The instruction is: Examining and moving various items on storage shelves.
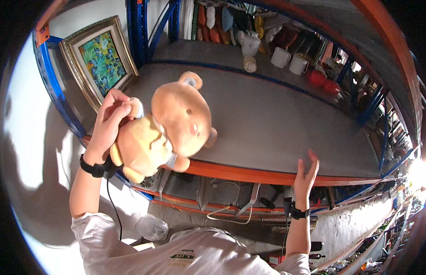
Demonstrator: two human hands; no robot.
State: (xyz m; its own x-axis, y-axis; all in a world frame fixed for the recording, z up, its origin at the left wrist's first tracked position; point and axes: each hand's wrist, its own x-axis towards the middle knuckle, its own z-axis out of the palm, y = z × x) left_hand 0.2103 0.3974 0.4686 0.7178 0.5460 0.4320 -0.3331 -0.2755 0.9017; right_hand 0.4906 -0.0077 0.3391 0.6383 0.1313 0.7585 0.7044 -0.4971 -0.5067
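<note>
A plush teddy bear [183, 117], tan with a yellow outfit, hangs tilted in the air before the shelf's front edge. My left hand [113, 117] pinches it by one paw, fingers closed round the end of the limb. The bear's head leans to the right, over the grey shelf board [263, 128]. Nothing is in my right hand [306, 173], which is raised beside the orange front beam [249, 175] with its fingers apart. Both wrists wear black straps.
At the left of the shelf leans a gold-framed flower painting [103, 57]. Farther back stand two white buckets [289, 61], red round objects [323, 81] and a white figure [250, 46]. Blue uprights [139, 34] bound the rack. A lower shelf [222, 195] holds cables and dark items; a clear plastic bag [151, 227] lies below.
</note>
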